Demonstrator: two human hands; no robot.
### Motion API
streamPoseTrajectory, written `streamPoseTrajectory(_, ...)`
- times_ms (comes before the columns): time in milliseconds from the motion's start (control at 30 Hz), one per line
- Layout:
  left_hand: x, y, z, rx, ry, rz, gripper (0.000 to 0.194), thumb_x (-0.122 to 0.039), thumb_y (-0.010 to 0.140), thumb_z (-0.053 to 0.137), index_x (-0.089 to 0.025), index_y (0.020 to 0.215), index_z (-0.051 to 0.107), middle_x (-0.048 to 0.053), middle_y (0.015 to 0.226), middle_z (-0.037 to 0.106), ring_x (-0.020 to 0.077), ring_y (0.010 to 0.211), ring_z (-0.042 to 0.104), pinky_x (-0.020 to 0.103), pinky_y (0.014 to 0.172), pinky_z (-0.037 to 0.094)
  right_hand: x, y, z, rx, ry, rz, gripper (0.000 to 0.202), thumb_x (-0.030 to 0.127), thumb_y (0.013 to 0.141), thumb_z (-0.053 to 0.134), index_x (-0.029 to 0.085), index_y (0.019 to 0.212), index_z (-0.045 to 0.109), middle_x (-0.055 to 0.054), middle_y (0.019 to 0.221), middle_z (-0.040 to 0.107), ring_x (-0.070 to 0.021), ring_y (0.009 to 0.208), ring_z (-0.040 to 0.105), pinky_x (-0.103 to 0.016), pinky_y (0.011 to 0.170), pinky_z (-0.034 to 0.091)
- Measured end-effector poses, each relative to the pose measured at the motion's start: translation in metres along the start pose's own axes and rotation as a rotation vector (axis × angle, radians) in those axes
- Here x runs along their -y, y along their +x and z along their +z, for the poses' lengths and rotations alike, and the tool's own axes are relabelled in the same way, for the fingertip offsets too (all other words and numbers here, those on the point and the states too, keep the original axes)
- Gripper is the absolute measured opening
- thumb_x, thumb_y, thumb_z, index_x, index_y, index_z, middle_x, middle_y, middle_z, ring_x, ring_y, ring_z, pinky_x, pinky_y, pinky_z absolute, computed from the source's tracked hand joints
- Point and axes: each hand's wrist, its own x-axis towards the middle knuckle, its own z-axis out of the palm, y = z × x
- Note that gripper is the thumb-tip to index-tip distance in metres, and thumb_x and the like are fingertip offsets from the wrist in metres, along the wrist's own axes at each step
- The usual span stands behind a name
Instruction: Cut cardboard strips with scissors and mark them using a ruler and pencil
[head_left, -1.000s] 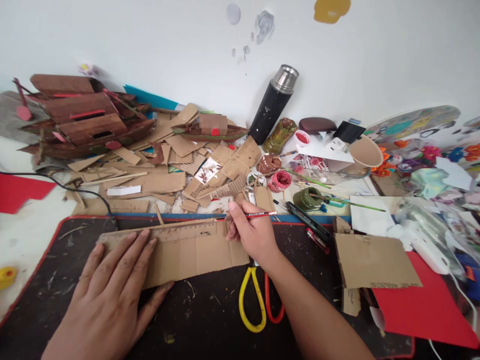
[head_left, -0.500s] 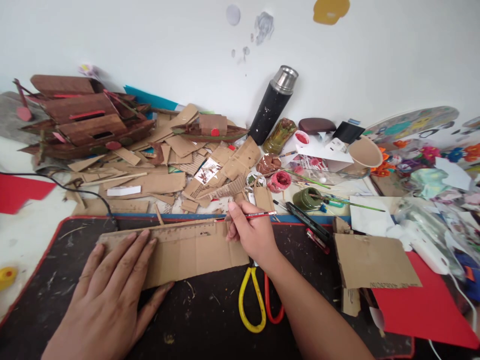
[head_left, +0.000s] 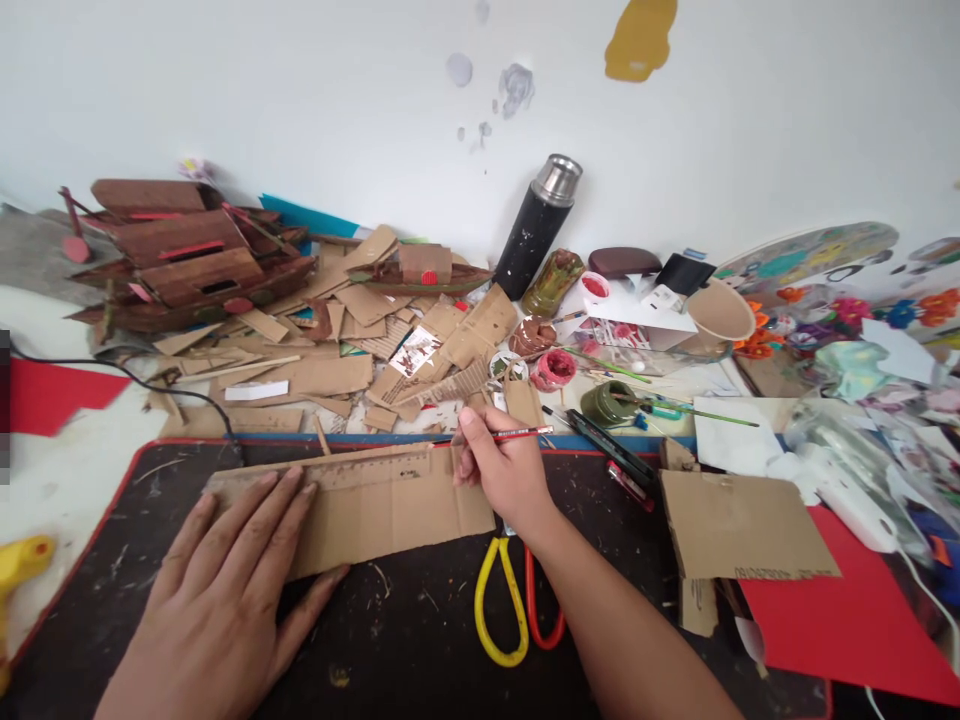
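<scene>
My left hand [head_left: 232,590] lies with fingers spread, pressing a clear ruler [head_left: 367,472] onto a strip of brown cardboard [head_left: 390,515]. The ruler runs along the strip's far edge. At the strip's right end, my right hand [head_left: 499,465] is closed on a red and black pencil [head_left: 517,433], whose tip end points left, close to the ruler's right end. Just below that hand are scissors [head_left: 502,610] with one yellow and one red handle, their blades mostly hidden under the cardboard and hand.
Brown model boats [head_left: 202,260] and cardboard scraps [head_left: 330,375] cover the back left. A black flask [head_left: 536,225], paint jars [head_left: 609,403] and a black cutter [head_left: 611,445] stand or lie behind. Cardboard [head_left: 750,525] and red paper [head_left: 847,620] lie right, a yellow tool [head_left: 26,560] left.
The camera view has shifted slightly, bringing more of the yellow tool into view at the left. Both hands, the ruler and the pencil keep nearly the same places on the cardboard.
</scene>
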Motion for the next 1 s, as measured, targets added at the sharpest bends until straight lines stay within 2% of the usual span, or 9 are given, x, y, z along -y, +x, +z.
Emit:
streamPoseTrajectory(300,0.005,-0.003,-0.005,-0.014,0.093,0.055,0.086,-0.064,0.105,0.035,-0.016,0.174,0.016,0.023,0.165,0.051,0.0472,0.14,0.057,0.064,0.119,0.037,0.001,0.0,-0.001,-0.048,0.068,0.016,0.056,0.075,0.092,0.065,0.021,0.078,0.06,0.006,0.049,0.054,-0.0115,0.041,0.059,-0.018,0.039,0.042)
streamPoseTrajectory(500,0.008,-0.004,-0.006,-0.011,0.097,0.083,0.09,-0.067,0.104,0.038,-0.016,0.175,0.015,0.024,0.164,0.052,0.0478,0.139,0.059,0.065,0.116,0.04,0.003,0.0,-0.001,-0.037,0.054,-0.009,0.056,0.074,0.093,0.062,0.021,0.076,0.059,0.006,0.049,0.054,-0.0113,0.041,0.058,-0.018,0.039,0.042)
streamPoseTrajectory(733,-0.009,0.003,-0.005,-0.049,0.143,0.149,0.089,-0.064,0.106,0.034,-0.011,0.174,0.015,0.027,0.155,0.061,0.0469,0.136,0.06,0.063,0.116,0.038,-0.002,0.0,-0.001,-0.034,0.06,-0.023,0.054,0.072,0.094,0.062,0.022,0.076,0.058,0.006,0.048,0.053,-0.0112,0.041,0.059,-0.018,0.04,0.044)
streamPoseTrajectory(800,-0.018,0.007,-0.003,-0.049,0.149,0.183,0.087,-0.063,0.107,0.035,-0.008,0.172,0.02,0.027,0.154,0.061,0.0459,0.135,0.061,0.061,0.115,0.038,-0.002,0.0,-0.001,-0.034,0.068,-0.023,0.054,0.072,0.094,0.062,0.022,0.076,0.058,0.006,0.048,0.053,-0.0113,0.041,0.059,-0.018,0.04,0.044)
streamPoseTrajectory(900,-0.031,0.016,0.0,-0.051,0.143,0.226,0.08,-0.062,0.108,0.035,-0.004,0.163,0.042,0.027,0.153,0.063,0.0442,0.134,0.062,0.057,0.114,0.039,-0.001,0.0,-0.002,-0.038,0.08,0.0,0.055,0.074,0.091,0.063,0.021,0.077,0.058,0.006,0.048,0.053,-0.0116,0.04,0.059,-0.018,0.039,0.043)
streamPoseTrajectory(1000,-0.041,0.027,0.006,-0.051,0.131,0.256,0.07,-0.058,0.109,0.037,-0.005,0.148,0.061,0.025,0.15,0.066,0.042,0.133,0.062,0.054,0.112,0.041,0.0,-0.001,-0.005,-0.04,0.085,0.02,0.056,0.076,0.09,0.064,0.021,0.078,0.06,0.006,0.048,0.055,-0.0123,0.041,0.06,-0.018,0.039,0.042)
